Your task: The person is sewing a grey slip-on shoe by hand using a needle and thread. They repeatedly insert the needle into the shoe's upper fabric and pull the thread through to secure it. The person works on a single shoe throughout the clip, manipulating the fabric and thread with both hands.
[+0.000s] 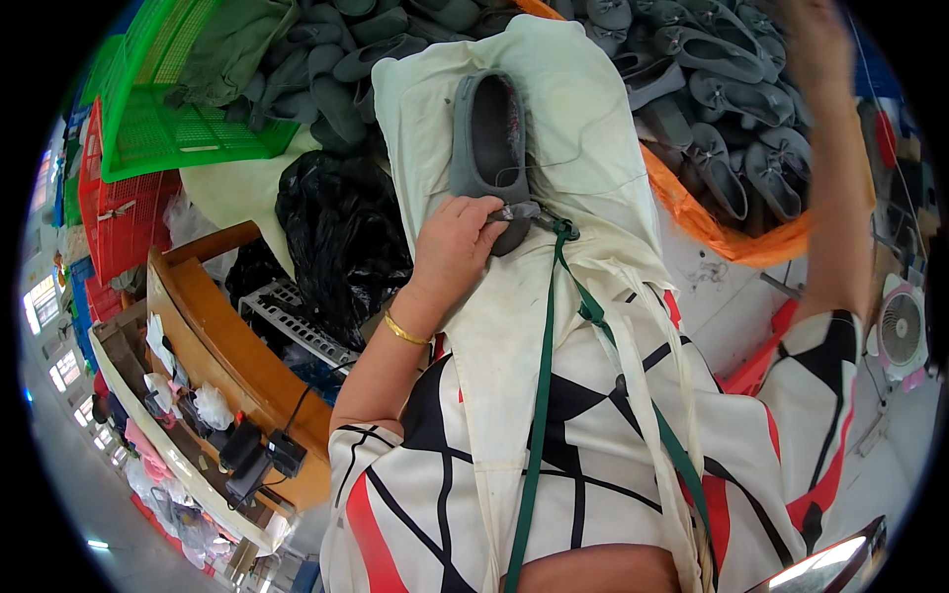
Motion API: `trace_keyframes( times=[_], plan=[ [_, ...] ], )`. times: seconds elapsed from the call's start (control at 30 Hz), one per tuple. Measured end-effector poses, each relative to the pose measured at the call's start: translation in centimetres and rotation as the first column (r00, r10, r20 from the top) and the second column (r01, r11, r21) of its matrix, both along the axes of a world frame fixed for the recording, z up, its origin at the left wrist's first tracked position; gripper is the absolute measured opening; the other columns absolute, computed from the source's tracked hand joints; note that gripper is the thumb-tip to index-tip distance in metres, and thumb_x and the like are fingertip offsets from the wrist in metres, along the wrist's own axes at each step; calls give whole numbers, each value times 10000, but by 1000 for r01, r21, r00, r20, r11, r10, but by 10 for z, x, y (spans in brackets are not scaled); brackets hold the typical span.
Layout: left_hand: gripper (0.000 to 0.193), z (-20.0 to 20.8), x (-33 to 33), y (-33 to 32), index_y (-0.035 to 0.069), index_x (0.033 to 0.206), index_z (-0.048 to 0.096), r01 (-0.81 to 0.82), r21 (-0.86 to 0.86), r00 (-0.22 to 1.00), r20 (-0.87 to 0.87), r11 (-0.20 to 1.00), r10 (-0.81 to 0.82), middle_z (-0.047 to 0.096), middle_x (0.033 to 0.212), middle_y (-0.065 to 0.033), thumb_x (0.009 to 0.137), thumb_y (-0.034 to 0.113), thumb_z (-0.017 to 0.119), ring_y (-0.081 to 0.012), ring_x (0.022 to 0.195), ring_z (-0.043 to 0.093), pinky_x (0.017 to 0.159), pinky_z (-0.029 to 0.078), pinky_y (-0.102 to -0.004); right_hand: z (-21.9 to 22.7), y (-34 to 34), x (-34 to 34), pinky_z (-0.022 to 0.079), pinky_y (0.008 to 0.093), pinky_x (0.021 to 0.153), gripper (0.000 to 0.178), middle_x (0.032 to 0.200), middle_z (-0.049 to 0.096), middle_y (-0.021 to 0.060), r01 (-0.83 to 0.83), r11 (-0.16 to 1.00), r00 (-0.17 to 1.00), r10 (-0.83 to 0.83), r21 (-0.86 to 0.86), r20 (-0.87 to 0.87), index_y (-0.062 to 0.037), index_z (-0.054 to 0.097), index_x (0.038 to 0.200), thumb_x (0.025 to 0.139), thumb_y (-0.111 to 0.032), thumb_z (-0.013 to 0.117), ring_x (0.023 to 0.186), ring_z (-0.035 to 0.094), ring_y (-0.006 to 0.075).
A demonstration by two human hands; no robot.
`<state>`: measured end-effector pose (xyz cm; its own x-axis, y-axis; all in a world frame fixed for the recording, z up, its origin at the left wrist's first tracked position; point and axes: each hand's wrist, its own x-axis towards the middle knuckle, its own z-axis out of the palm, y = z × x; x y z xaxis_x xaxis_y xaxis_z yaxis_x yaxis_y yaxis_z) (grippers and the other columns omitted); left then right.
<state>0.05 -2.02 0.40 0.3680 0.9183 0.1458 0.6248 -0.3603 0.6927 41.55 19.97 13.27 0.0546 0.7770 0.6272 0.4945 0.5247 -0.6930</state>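
Observation:
A grey slip-on shoe point(460, 148) lies on the pale cloth over my lap, its opening facing up. My left hand point(457, 237) is closed on its near end, thumb and fingers pinching beside a small grey bow point(516, 211). A thin dark thread loops over the cloth beside the shoe and runs off to the right. Up at the far right edge, my right hand point(813, 44) is raised away from the shoe; it is smeared, so its fingers cannot be read. A green cord point(544, 385) hangs down to a dark metal piece point(563, 229) close to the shoe.
Many grey shoes fill an orange bag point(692, 212) at the far right, and more are heaped at the far left by a green crate point(188, 143). Black plastic point(336, 217) and a wooden drawer point(237, 336) stand left. A small fan point(900, 326) is at right.

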Motion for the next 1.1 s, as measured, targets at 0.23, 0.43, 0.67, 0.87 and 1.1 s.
trace_keyframes(
  times=[0.23, 0.43, 0.67, 0.87, 1.1],
  plan=[
    [186, -9, -1, -11, 55, 972, 651, -122, -21, 993, 6, 992, 122, 652, 881, -99, 813, 85, 743, -319, 826, 631, 693, 516, -397, -109, -150, -185, 494, 325, 575, 163, 766, 673, 54, -506, 474, 807, 555, -720, -202, -97, 683, 1027, 954, -235, 636, 608, 618, 165],
    [169, -25, 0, -17, 53, 942, 654, -175, 75, 980, 105, 982, 167, 669, 872, -87, 802, 56, 750, -288, 796, 634, 670, 516, -365, -130, -190, -196, 500, 455, 595, 95, 709, 655, 150, -439, 589, 763, 643, -678, 64, -106, 657, 955, 890, -167, 624, 656, 644, 370],
    [151, -30, 0, -16, 22, 928, 661, -191, 102, 971, 163, 976, 173, 683, 854, -96, 820, 22, 766, -260, 753, 625, 645, 500, -316, -132, -194, -197, 498, 466, 587, 112, 669, 643, 145, -409, 625, 739, 654, -664, 161, -114, 654, 970, 871, -164, 637, 641, 651, 356],
    [147, -31, -1, -17, 23, 926, 659, -197, 102, 970, 163, 975, 179, 682, 853, -94, 826, 29, 766, -251, 753, 623, 644, 498, -312, -130, -194, -198, 501, 468, 586, 131, 669, 646, 149, -409, 623, 726, 664, -667, 176, -103, 656, 984, 869, -161, 637, 641, 651, 360],
    [143, -33, -1, -17, 30, 930, 666, -202, 92, 968, 169, 975, 185, 682, 850, -85, 826, 30, 765, -248, 747, 619, 642, 495, -312, -126, -193, -201, 497, 476, 572, 113, 652, 633, 154, -384, 615, 700, 680, -689, 217, -86, 621, 945, 857, -155, 632, 632, 648, 371]
  ],
)
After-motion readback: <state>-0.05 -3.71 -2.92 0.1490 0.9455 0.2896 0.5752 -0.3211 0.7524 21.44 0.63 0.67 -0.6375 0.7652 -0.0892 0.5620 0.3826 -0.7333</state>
